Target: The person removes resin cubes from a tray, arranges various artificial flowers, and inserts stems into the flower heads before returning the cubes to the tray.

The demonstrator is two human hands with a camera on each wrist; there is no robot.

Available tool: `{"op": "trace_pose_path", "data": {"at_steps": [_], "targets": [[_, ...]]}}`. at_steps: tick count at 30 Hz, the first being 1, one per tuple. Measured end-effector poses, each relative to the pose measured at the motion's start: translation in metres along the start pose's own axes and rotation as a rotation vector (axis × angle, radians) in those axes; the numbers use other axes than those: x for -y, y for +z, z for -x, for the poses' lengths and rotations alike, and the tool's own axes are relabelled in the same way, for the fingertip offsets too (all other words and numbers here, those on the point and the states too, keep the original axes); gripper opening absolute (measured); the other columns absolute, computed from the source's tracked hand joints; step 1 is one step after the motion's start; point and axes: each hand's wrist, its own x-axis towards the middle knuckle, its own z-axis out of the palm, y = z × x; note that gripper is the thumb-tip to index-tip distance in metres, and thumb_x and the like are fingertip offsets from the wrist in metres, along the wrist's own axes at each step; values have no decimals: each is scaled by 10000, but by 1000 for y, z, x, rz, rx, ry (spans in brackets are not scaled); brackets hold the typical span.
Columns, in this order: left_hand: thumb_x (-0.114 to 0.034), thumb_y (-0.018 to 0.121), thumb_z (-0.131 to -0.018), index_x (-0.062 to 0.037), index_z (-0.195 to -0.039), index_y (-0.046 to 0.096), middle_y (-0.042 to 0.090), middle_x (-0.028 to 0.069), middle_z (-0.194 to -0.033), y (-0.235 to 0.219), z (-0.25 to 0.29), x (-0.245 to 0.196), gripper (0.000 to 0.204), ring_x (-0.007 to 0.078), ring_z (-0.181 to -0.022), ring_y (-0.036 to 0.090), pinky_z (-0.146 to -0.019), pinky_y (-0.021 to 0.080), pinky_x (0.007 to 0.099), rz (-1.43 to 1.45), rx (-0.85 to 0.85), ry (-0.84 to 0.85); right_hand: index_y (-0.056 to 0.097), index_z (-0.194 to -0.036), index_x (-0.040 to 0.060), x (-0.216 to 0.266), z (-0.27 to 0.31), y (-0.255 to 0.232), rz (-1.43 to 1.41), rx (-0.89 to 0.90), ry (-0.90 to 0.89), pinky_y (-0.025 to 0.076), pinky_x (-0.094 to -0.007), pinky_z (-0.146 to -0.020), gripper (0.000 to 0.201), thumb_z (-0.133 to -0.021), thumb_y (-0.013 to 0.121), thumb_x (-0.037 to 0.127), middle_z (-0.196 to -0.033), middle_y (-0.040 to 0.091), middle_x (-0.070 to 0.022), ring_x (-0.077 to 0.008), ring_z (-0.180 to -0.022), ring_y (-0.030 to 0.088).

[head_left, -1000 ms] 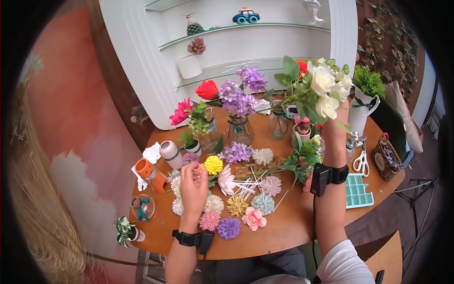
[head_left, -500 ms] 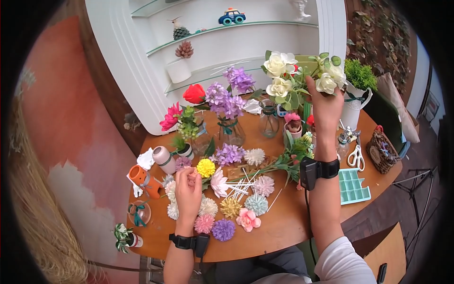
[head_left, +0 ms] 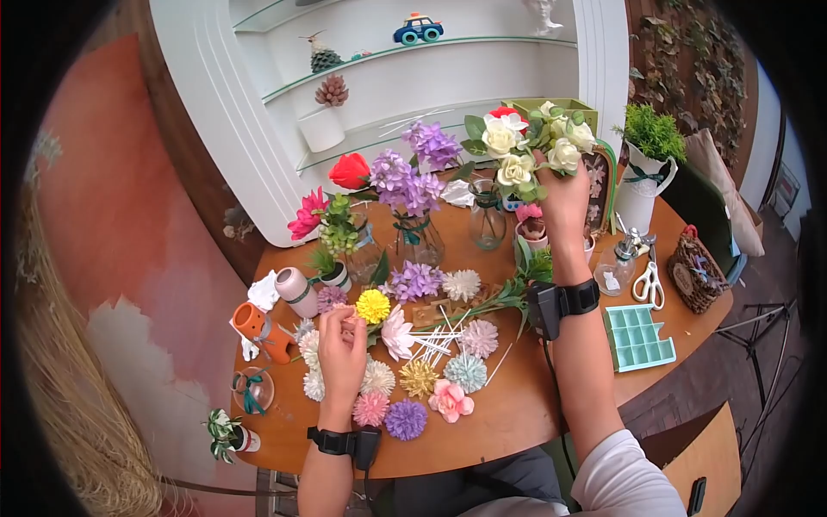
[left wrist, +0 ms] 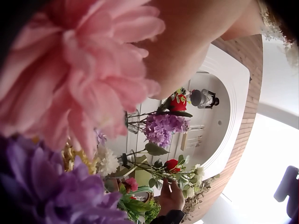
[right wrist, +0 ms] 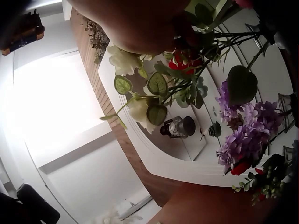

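Note:
My right hand [head_left: 564, 196] is raised at the back right, its fingers curled at a bunch of white roses [head_left: 515, 171]. In the left wrist view, thumb and finger pinch the bunch's stems, beside a red flower [left wrist: 173, 165]. Those stems run down toward a glass vase [head_left: 488, 222]. In the right wrist view, green leaves [right wrist: 157, 83] and a white rose [right wrist: 141, 111] hang below the palm. My left hand [head_left: 343, 349] rests loosely curled among loose flower heads, beside a yellow one [head_left: 373, 306]. A pink flower head [left wrist: 84, 70] lies close beneath its wrist.
Purple flowers [head_left: 405, 185] fill another glass vase at the back. White sticks [head_left: 438, 340] lie mid-table. White scissors [head_left: 649, 286], a teal compartment tray [head_left: 639, 338] and a woven basket [head_left: 698, 269] sit on the right. Left stand an orange pot [head_left: 258, 326] and a pink vase [head_left: 296, 289].
My right hand and the white roses have moved left and, lately, slightly lower, uncovering the white pitcher and a green box behind. The left hand keeps its place while the head view has shifted.

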Motion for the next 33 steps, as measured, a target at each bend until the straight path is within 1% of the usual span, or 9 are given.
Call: {"op": "trace_pose_path", "data": {"at_steps": [3,6,9,16,18,21,25,27,33], "targets": [[-97,629,-957,15,-1076,591,555,75,-1057,0,0,2,167,129,-812,564,-689,487,258,4,1,-8,569,-1128,-72,3,0,0,-80,-6,32,547,-278,-695,319,-921,688,140,-958,690,-109,-158,-806,696],[-92,631,-954,12,-1074,592,557,74,-1059,1,0,3,164,125,-812,563,-685,485,254,7,2,-4,540,-1156,-119,-2,-7,1,-334,-23,245,550,-269,-755,361,-937,666,139,-1039,665,-152,-184,-877,691],[-90,631,-953,11,-1076,592,557,73,-1061,1,0,1,164,129,-814,564,-689,488,256,-7,4,-1,549,-1167,-110,-19,-10,0,-490,-4,298,540,-268,-780,354,-921,660,120,-1047,664,-148,-176,-888,681],[-87,631,-951,8,-1083,591,555,72,-1063,1,0,1,168,133,-821,567,-699,494,259,-17,7,5,564,-1191,-97,-32,-13,-2,-229,169,304,529,-283,-797,407,-881,682,137,-1043,664,-125,-170,-890,661],[-84,632,-950,9,-1085,589,555,75,-1066,1,0,1,170,133,-819,568,-699,495,258,-14,14,-5,548,-1201,-86,-29,-13,-1,-182,258,320,547,-314,-878,388,-929,677,158,-1127,627,-127,-196,-978,649],[-82,630,-951,11,-1085,588,554,78,-1062,1,0,3,169,134,-813,568,-700,495,256,-27,18,11,547,-1215,-73,-10,-3,5,-248,116,207,554,-303,-791,445,-910,714,205,-1100,646,-106,-167,-884,660],[-74,628,-948,15,-1075,589,552,80,-1055,1,0,5,160,133,-806,567,-701,494,255,-45,9,38,586,-1186,-60,4,-5,-2,-167,116,205,541,-275,-693,443,-887,744,226,-1032,675,-93,-146,-804,664],[-61,625,-943,18,-1060,590,551,81,-1049,0,0,-2,146,134,-807,568,-701,492,255,-20,31,11,631,-1135,-51,2,-9,-8,-227,165,306,515,-252,-633,377,-888,743,210,-979,694,-90,-132,-784,673],[-46,629,-933,27,-1060,580,546,117,-1118,1,0,8,155,152,-778,602,-623,515,257,-53,50,85,634,-1110,-79,2,-6,-1,-350,60,190,574,-269,-733,264,-927,675,107,-988,700,-112,-171,-839,709]]}}
